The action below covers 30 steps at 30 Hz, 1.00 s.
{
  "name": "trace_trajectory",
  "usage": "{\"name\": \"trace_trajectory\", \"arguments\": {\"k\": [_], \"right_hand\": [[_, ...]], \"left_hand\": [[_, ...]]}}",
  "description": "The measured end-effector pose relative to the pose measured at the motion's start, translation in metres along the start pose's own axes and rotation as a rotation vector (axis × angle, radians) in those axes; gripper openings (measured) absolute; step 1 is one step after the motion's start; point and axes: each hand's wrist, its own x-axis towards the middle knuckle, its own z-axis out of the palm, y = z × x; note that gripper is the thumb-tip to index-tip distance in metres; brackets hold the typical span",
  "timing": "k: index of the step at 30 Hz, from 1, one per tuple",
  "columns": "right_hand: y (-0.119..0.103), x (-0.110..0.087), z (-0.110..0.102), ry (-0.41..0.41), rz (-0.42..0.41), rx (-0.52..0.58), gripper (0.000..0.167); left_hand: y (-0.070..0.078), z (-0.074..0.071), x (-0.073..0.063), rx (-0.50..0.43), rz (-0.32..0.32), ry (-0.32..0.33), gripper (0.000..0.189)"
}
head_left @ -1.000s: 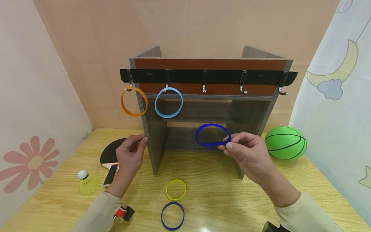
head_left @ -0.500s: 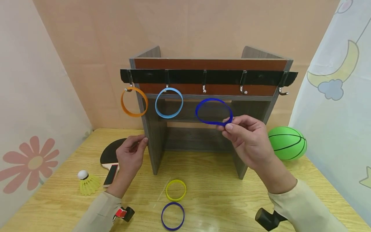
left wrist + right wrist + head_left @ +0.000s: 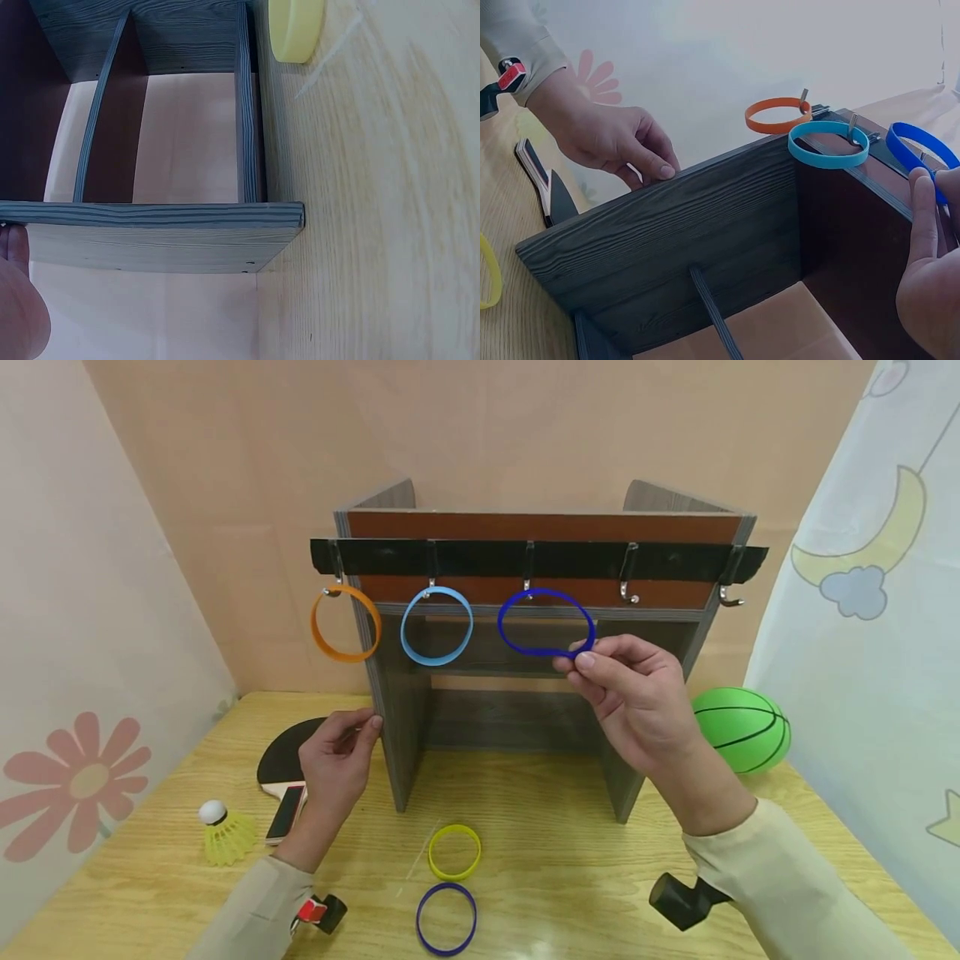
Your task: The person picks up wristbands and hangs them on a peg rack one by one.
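Observation:
In the head view my right hand pinches a dark blue silicone wristband by its lower right side, between thumb and fingers. The band's upper rim overlaps the middle hook; whether they touch I cannot tell. An orange wristband hangs from the leftmost hook and a light blue wristband from the second. My left hand grips the front edge of the left side panel of the grey wooden shelf. The right wrist view shows its thumb on that edge.
A yellow wristband and a purple wristband lie on the wooden table. At the left are a shuttlecock and a table tennis paddle; a green ball sits at the right. Two further hooks bear no band.
My right hand has raised the dark blue wristband from the lower shelf opening to the height of the middle hook. The left hand has stayed at the side panel.

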Motion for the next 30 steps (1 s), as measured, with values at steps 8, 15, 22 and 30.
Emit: {"name": "trace_trajectory", "arguments": {"k": [8,15,22,30], "right_hand": [[0.005,0.006,0.000,0.025,-0.001,-0.015,0.013],[0.009,0.007,-0.002,0.064,0.015,-0.072,0.011],[0.014,0.005,-0.005,0.088,0.027,-0.110,0.012],[0.020,0.003,-0.008,0.115,0.037,-0.179,0.012]], "left_hand": [[0.000,0.000,0.000,-0.011,0.008,-0.005,0.010],[0.000,0.000,0.000,-0.017,0.012,-0.004,0.010],[0.000,0.001,0.000,-0.020,0.013,-0.004,0.009],[0.000,0.000,0.000,0.004,0.024,0.001,0.009]]}}
